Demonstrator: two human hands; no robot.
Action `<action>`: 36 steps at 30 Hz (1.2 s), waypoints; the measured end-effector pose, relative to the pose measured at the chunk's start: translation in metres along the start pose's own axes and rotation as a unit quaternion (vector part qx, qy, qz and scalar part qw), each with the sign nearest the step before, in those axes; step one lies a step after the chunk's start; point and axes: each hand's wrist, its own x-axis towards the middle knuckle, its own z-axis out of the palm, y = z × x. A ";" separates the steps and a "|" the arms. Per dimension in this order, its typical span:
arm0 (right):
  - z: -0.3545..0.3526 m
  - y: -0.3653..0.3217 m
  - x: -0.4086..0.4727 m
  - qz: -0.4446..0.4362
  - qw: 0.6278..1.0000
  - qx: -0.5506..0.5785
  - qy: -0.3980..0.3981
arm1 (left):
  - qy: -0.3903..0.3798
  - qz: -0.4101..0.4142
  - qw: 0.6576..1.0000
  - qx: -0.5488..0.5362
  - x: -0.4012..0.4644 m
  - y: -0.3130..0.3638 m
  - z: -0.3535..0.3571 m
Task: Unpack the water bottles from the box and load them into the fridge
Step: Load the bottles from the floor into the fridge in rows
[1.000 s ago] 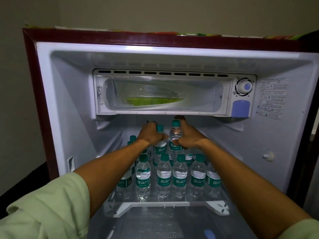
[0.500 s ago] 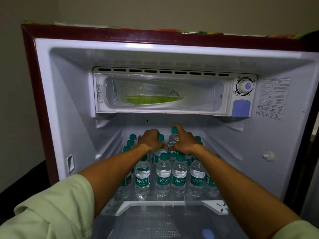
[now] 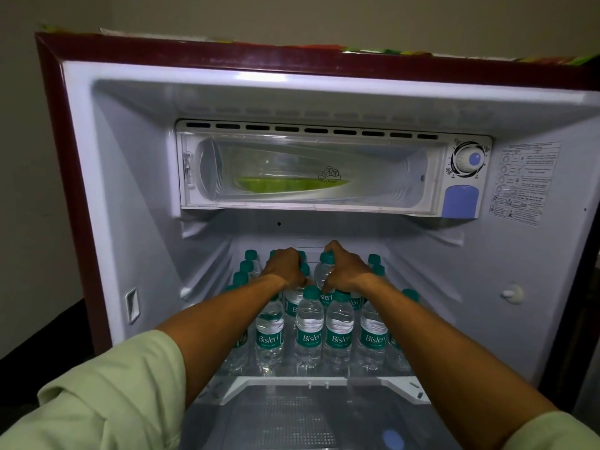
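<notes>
Water bottles (image 3: 308, 326) crowding the fridge shelf (image 3: 324, 383), left hand (image 3: 285, 267) and right hand (image 3: 345, 271) each gripping one

1. We are looking at what seems a home setting: a small single-door fridge (image 3: 81, 196) with a maroon frame stands open against a plain beige wall (image 3: 292, 17).
2. We see a household-style interior: a freezer compartment (image 3: 308, 170) with a clear flap, a thermostat dial (image 3: 469, 159) and an instruction sticker (image 3: 522, 183) on the liner.
3. We see rows of small Bisleri water bottles (image 3: 339, 336) upright on the glass shelf (image 3: 318, 383).
4. We cannot tell which room it is; the surroundings are dim and bare.
</notes>
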 end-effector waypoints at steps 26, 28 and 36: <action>0.007 -0.006 0.004 0.083 0.991 -0.022 -0.107 | -0.040 0.007 0.993 0.107 0.010 -0.004 0.007; 0.006 -0.007 0.003 0.082 0.991 -0.025 -0.107 | -0.030 0.008 0.992 0.122 0.011 -0.005 0.009; -0.002 -0.008 -0.006 0.078 0.992 -0.043 -0.084 | -0.096 0.059 0.986 0.119 -0.004 0.001 -0.010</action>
